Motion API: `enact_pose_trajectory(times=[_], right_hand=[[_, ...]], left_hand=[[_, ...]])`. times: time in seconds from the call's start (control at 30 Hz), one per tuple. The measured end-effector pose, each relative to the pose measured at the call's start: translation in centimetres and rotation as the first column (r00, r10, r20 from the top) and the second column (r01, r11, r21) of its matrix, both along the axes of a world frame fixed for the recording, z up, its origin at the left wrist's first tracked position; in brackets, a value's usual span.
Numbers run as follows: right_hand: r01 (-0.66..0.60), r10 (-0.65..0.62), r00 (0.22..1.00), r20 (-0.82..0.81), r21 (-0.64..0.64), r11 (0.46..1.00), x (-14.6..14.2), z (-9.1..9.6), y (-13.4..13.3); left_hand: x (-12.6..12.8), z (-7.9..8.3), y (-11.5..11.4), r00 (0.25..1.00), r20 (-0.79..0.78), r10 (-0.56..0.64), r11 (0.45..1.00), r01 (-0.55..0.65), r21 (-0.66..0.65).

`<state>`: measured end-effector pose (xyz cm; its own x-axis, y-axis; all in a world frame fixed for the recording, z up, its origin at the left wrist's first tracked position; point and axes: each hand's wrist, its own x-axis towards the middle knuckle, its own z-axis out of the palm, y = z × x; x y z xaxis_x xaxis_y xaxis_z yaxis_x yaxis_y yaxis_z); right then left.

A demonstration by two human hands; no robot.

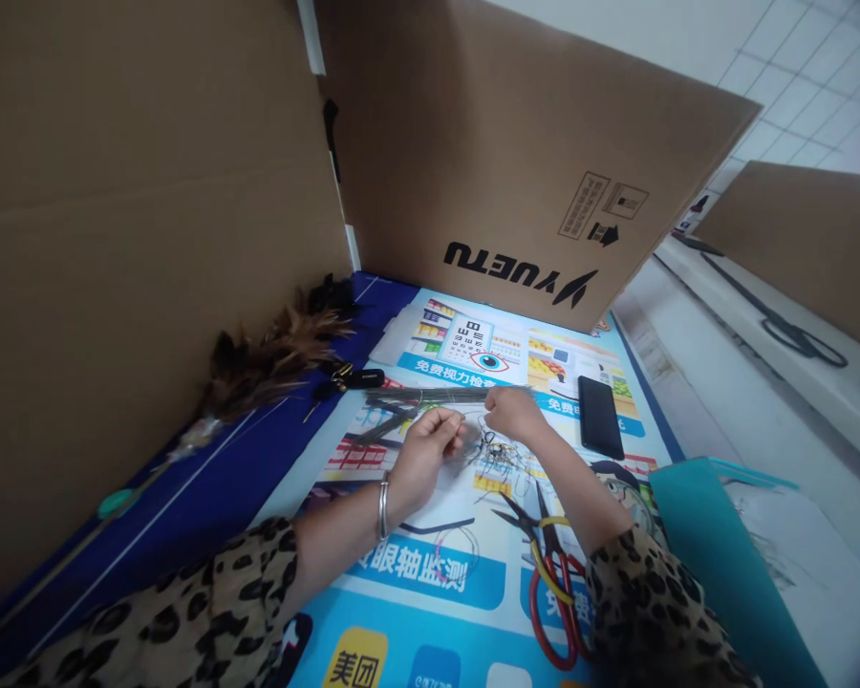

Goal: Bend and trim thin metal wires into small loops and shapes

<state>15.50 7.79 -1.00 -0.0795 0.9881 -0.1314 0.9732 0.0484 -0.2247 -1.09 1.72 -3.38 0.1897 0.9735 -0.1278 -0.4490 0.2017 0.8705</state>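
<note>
My left hand, with a silver bangle at its wrist, is closed in a pinch at the middle of the table. Close to its right, my right hand is curled shut. Whatever the fingers of either hand hold is too thin or too hidden to name. Just behind both hands lies a bundle of thin grey wires. A loose tangle of fine dark wire is below my right hand. Nearer to me, red-handled scissors and yellow-handled pliers lie crossed beside my right forearm.
A black phone-like slab lies to the right, near a teal folder or box. Cardboard panels stand behind and on the left. A brown feather duster and a black key fob lie left. Printed sheeting covers the table.
</note>
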Motion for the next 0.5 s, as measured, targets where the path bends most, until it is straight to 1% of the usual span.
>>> enact_pose_trajectory(times=[0.13,0.23,0.37,0.5], right_hand=[[0.005,-0.003,0.996,0.085,-0.028,1.000,-1.1,-0.2,0.2],[0.024,-0.021,0.996,0.091,-0.026,0.999,-1.3,-0.2,-0.1],[0.059,-0.059,0.998,0.009,0.014,0.998,-0.3,0.0,-0.8],[0.094,-0.082,0.984,-0.161,0.065,0.993,1.1,0.4,-2.0]], left_hand=[[0.0,-0.1,0.1,1.000,0.005,0.001,1.000,-0.001,-0.015],[0.0,0.0,0.1,1.000,0.023,-0.004,1.000,0.004,-0.013],[0.0,0.0,0.1,0.999,0.020,-0.043,0.999,0.042,0.023],[0.0,0.0,0.1,0.994,0.033,-0.103,0.993,0.101,0.060]])
